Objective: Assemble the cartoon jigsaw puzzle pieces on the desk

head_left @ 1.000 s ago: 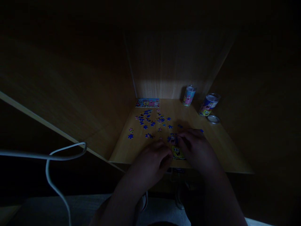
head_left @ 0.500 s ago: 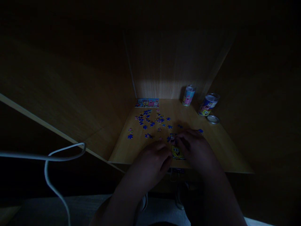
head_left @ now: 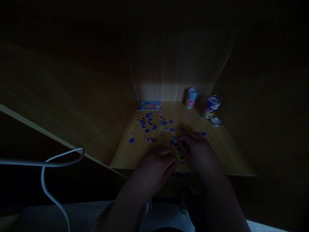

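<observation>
A small joined patch of jigsaw puzzle (head_left: pixel 180 157), yellow and blue, lies near the front edge of the wooden desk (head_left: pixel 227 151). My left hand (head_left: pixel 156 166) rests at its left side with fingers curled against it. My right hand (head_left: pixel 199 151) sits over its right and upper part, fingers bent and pinched on the pieces. Several loose blue puzzle pieces (head_left: pixel 151 124) are scattered beyond both hands. The scene is very dark and the fingertips are hard to make out.
A cartoon picture card (head_left: pixel 149 105) lies at the back of the desk. Two printed tins, one (head_left: pixel 191 98) near the back wall and another (head_left: pixel 210 107) to its right, stand by a loose round lid (head_left: pixel 216 121). Wooden panels wall in both sides. A white cable (head_left: pixel 48 164) loops at left.
Both hands stay on the joined puzzle patch with only small finger shifts. The whole view has slid slightly left as the head camera moved.
</observation>
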### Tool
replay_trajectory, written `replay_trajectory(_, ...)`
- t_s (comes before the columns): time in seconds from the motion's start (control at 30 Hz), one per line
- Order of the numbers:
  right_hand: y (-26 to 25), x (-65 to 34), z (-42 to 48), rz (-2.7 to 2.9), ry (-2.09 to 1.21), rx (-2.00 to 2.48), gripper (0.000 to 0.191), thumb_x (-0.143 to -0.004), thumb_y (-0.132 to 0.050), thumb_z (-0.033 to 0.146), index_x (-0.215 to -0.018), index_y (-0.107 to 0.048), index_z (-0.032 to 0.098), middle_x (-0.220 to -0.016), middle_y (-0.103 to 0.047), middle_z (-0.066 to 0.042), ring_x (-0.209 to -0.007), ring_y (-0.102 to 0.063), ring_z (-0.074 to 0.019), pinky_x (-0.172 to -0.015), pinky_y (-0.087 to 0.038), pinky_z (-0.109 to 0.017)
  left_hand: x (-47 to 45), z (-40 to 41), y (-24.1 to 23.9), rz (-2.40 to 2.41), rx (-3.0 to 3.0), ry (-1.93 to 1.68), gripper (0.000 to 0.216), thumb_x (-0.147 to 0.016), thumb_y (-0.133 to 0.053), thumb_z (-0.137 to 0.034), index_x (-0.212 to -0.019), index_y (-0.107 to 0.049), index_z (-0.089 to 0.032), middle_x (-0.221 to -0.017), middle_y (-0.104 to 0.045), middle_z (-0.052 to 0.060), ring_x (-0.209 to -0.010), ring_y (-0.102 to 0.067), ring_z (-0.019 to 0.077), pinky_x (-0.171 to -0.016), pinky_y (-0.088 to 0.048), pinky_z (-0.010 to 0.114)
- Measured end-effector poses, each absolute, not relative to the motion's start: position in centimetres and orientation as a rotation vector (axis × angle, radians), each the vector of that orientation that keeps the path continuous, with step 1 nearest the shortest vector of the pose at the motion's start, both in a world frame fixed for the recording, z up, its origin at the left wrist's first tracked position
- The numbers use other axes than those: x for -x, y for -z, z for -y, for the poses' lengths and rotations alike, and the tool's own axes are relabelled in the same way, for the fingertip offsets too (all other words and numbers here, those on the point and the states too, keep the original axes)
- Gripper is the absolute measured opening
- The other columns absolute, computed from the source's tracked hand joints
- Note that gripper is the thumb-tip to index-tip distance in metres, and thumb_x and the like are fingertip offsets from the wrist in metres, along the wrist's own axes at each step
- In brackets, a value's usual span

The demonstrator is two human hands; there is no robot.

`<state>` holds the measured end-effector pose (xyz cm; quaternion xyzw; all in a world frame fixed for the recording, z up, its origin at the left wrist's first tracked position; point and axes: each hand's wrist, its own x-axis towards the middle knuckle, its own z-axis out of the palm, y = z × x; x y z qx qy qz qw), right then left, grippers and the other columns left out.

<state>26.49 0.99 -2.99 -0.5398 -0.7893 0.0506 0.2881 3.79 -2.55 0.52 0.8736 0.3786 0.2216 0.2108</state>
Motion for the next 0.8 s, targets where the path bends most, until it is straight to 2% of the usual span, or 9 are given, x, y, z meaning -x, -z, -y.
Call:
replay_trajectory(0.43, 2.8, -26.4, -0.9, 2.088, -0.147, 1.453, 0.010, -0.106, -0.069, 0.026, -0.108, -0.079, 0.026, -0.112, -0.081, -0.010, -0.106, -0.073, -0.0313, -0.098, -0.058, -0.051, -3.7, 2.7, -0.9, -1.022, -2.483, -0.586, 0.016, -0.106, -0.074, -0.008, -0.098, -0.076, -0.022, -0.105, -0.079, 0.004, -0.104, -0.074, 0.0245, -0.097, -0.062, 0.042)
replay_trajectory(0.53, 2.7, -26.4, -0.8, 2.091, -0.153, 1.452, 0.009, -0.106, -0.069, 0.025, -0.110, -0.078, 0.026, -0.114, -0.081, -0.010, -0.111, -0.073, -0.0318, -0.102, -0.058, -0.052, -3.3, 2.7, -0.9, -1.019, -2.396, -0.696, 0.018, -0.107, -0.069, -0.006, -0.109, -0.076, -0.023, -0.113, -0.079, 0.004, -0.110, -0.075, 0.0242, -0.101, -0.062, 0.042)
replay_trajectory(0.63, 2.7, -26.3, -0.8, 2.083, -0.163, 1.458, 0.009, -0.107, -0.069, 0.026, -0.110, -0.078, 0.025, -0.116, -0.080, -0.011, -0.112, -0.073, -0.0323, -0.103, -0.059, -0.052, -2.2, 2.4, -0.7, -1.120, -2.299, -0.860, 0.032, -0.108, -0.055, -0.001, -0.123, -0.071, -0.025, -0.121, -0.078, 0.005, -0.116, -0.074, 0.0228, -0.103, -0.063, 0.042)
replay_trajectory(0.8, 2.5, -26.3, -0.7, 2.071, -0.167, 1.464, 0.009, -0.107, -0.071, 0.026, -0.111, -0.079, 0.024, -0.118, -0.080, -0.011, -0.114, -0.072, -0.0325, -0.105, -0.058, -0.054, -0.2, 1.6, -0.5, -1.262, -2.292, -0.963, 0.028, -0.110, -0.053, -0.005, -0.119, -0.071, -0.025, -0.118, -0.078, 0.005, -0.109, -0.077, 0.0220, -0.100, -0.063, 0.042)
